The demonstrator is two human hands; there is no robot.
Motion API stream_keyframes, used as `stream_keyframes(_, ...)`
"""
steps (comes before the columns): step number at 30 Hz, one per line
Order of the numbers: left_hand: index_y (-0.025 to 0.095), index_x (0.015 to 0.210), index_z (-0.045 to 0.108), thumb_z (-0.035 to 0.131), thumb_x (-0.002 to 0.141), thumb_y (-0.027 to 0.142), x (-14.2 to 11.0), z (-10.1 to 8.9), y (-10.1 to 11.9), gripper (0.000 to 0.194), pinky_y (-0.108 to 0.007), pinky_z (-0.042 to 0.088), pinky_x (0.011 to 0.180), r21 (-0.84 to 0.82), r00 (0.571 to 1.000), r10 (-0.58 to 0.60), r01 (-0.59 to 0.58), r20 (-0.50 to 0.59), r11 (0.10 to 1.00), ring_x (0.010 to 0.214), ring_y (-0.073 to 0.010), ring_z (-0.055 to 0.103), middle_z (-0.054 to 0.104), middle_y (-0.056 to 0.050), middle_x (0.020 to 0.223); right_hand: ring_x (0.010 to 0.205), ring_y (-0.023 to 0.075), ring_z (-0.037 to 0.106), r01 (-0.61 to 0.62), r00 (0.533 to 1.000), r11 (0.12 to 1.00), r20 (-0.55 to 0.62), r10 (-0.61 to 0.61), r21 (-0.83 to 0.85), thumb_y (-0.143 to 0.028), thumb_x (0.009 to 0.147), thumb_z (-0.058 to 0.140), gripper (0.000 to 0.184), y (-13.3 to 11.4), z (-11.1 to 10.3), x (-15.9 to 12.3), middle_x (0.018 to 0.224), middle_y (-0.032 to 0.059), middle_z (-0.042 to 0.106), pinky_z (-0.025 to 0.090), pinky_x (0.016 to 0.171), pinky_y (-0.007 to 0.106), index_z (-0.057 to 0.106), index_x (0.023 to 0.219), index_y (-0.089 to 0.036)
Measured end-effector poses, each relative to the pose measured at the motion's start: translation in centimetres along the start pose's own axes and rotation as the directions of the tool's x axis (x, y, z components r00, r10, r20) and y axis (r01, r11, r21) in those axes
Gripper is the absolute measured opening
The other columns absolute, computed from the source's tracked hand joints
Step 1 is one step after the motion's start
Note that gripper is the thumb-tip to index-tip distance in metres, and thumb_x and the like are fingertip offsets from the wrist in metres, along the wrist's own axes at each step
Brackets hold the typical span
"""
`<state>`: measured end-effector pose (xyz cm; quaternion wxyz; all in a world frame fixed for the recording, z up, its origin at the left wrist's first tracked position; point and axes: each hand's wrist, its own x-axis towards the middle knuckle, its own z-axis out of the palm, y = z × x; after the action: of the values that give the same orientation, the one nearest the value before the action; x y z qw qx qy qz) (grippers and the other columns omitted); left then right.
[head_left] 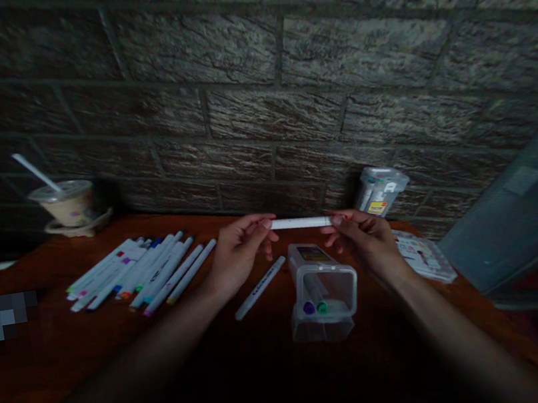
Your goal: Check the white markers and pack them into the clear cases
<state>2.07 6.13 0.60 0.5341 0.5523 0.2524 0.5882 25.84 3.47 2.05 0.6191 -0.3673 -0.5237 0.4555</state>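
A white marker (300, 223) is held level above the table, one end in each hand. My left hand (240, 249) pinches its left end, and my right hand (367, 234) grips the right end. Below it lies an open clear plastic case (325, 287) on its side, its mouth facing me. Inside the case rest a purple-ended marker (308, 308) and a green-ended marker (322, 308). One loose white marker (260, 288) lies on the table left of the case. Farther left is a pile of white markers (143, 274) with variously coloured ends.
A lidded cup (70, 205) with a straw stands on a holder at the back left. By the wall at the back right is another clear container (381, 188), with a flat clear case (421, 256) in front of it. A brick wall (256, 116) borders the wooden table (195, 354).
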Motion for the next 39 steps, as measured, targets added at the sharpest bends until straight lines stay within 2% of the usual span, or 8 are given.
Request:
stream_keyframes(5,0.015,0.099,0.076,0.08,0.085,0.029,-0.07,0.09,-0.16,0.021,-0.021,0.051,0.046,0.087,1.0,0.026,-0.026,0.004,0.996,0.05,-0.0085,0.058,0.07,0.0,0.07,0.057,0.0141,0.073,0.026,1.0,0.997,0.004,-0.026,-0.072,-0.033,0.078,0.09,0.018,0.14,0.02,-0.08,0.077,0.0052,0.083,0.053,0.046,0.021,0.082,0.09,-0.022)
stream_keyframes(14,0.017,0.088,0.074,0.082,0.083,0.028,-0.46,0.24,-0.03,0.015,-0.019,0.044,0.045,0.225,0.999,0.04,-0.04,0.006,0.973,0.047,-0.0079,0.057,0.068,0.001,0.066,0.049,0.0135,0.065,0.07,0.998,0.98,0.006,-0.07,-0.185,-0.03,0.074,0.092,0.017,0.43,-0.01,-0.14,0.063,0.0019,0.077,0.052,0.044,0.025,0.08,0.084,-0.022)
stream_keyframes(24,0.018,0.088,0.073,0.085,0.08,0.028,-0.62,0.4,0.21,0.017,-0.021,0.044,0.045,0.254,0.999,0.041,-0.041,0.005,0.966,0.047,-0.0089,0.057,0.069,0.001,0.069,0.049,0.0124,0.063,0.058,0.998,0.979,0.02,-0.055,-0.194,-0.029,0.073,0.093,0.018,0.51,-0.05,-0.25,0.061,0.0,0.075,0.051,0.046,0.026,0.078,0.081,-0.024)
stream_keyframes(29,0.017,0.091,0.075,0.081,0.084,0.03,-0.61,0.35,0.42,0.016,-0.023,0.046,0.048,0.239,0.999,0.035,-0.034,0.0,0.971,0.047,-0.0106,0.057,0.065,0.002,0.059,0.054,0.0137,0.065,0.051,0.998,0.986,0.036,-0.046,-0.157,-0.031,0.079,0.088,0.011,0.53,-0.13,-0.27,0.065,0.0003,0.075,0.051,0.048,0.027,0.079,0.083,-0.025)
stream_keyframes(39,0.017,0.085,0.075,0.085,0.079,0.027,-0.64,0.44,0.43,0.015,-0.02,0.044,0.045,0.26,0.999,0.043,-0.041,-0.001,0.965,0.047,-0.0088,0.057,0.068,0.001,0.066,0.05,0.0127,0.062,0.053,0.998,0.985,0.04,-0.047,-0.162,-0.03,0.074,0.091,0.018,0.72,-0.11,-0.2,0.062,-0.001,0.074,0.05,0.046,0.027,0.078,0.084,-0.025)
